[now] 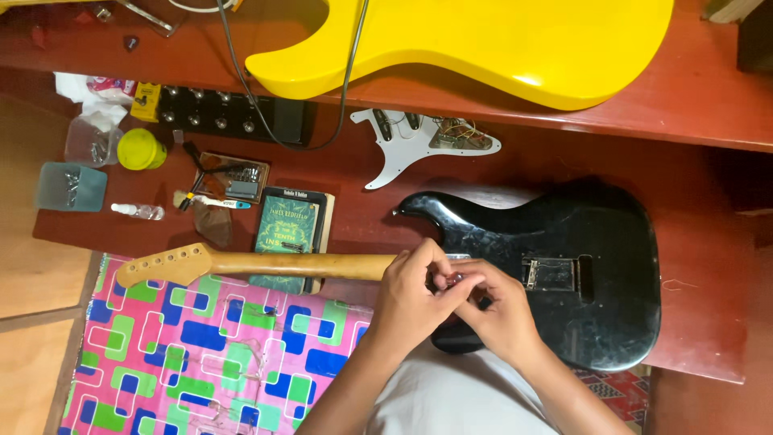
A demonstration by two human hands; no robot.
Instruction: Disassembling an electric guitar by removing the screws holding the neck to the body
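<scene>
Red-brown wooden flooring (338, 173) is serving as a workbench, with a black guitar body (564, 266) lying face down on it, its bare wooden neck (298, 264) reaching away to the left and ending in a headstock (165, 264) over a bright patterned cloth (201, 354). Both of the person's hands are meeting where the neck joins that body: the left hand (415, 302) is curling its fingers (439, 270) narrowly around something small and shiny (452, 279), while the right hand (499, 314) is pinching in beside it, fingertips touching; what the small piece is cannot be told. Beyond the black body, a white pickguard (411, 137) with wiring is lying flat, and further off a yellow guitar body (483, 44) is resting on a raised step. Under the neck, left of the black body, a green book (286, 238) is sitting partly on the cloth. Further left again are lying a small case of tools (233, 177), a clear spray bottle (138, 211), a yellow-lidded jar (141, 149), a clear plastic tub (71, 187) and a black pedal unit (233, 117) with a cable running up from it.
</scene>
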